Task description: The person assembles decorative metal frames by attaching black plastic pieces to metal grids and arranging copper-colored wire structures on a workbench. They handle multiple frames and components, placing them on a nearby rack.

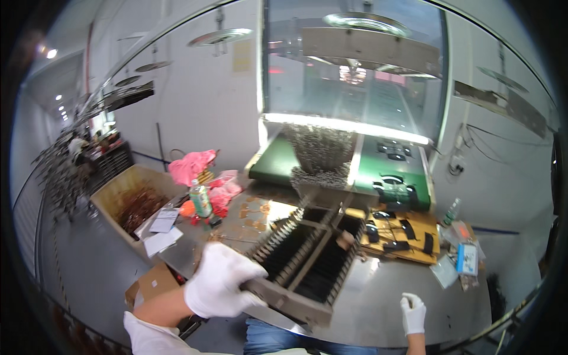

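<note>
1. Gripped near its left corner by the white-gloved left hand [225, 281], the dark slotted rack [290, 299] fills the lower centre, its far end toward the green conveyor belt [269, 163].
2. Recommended handling: support the free near corner with the right hand [413, 313]; hold the rack steady and clear of the yellow board [386, 234], right of centre.
3. Rack position: touching the left hand, on its right; well apart from the right hand, up and left of it.
4. Right hand: lower right, fingers partly curled; whether it holds anything cannot be determined.

Grey metal table [367, 296]; on it, yellow board [386, 233], labelled bottle [201, 200].
</note>
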`<state>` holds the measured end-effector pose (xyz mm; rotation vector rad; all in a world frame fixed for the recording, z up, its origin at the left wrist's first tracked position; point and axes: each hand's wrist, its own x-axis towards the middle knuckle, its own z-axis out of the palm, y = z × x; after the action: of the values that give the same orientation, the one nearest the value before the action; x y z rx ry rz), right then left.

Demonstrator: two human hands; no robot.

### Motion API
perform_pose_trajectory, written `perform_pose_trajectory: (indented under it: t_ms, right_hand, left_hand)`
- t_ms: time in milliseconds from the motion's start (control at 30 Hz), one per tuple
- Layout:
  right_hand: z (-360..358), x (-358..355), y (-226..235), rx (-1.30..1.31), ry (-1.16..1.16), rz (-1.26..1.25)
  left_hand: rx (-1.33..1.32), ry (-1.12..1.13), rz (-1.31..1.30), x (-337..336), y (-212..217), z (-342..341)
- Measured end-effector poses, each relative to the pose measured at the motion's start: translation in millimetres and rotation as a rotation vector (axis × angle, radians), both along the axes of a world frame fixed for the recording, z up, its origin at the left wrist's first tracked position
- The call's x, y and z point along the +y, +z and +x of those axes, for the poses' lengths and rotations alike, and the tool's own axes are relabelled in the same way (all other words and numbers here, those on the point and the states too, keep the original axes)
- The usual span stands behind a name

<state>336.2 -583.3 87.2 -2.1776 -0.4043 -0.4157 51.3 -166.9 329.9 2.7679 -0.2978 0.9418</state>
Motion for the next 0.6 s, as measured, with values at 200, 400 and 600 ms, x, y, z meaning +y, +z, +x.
perform_pose_trajectory:
  t_ms: [200, 400, 600]
  right_hand:
    - [13, 73, -7, 0.086, 0.243, -0.007]
    - [23, 105, 0, 0.059, 0.363, -0.088]
    - [21, 101, 27, 0.287, 0.375, -0.13]
  left_hand:
    - [-0.386, 0.312, 0.3, 77, 69, -25]
    - [-0.526, 0.366, 0.421, 204, 133, 24]
    - [-0.559, 0.511, 0.361, 298, 211, 74]
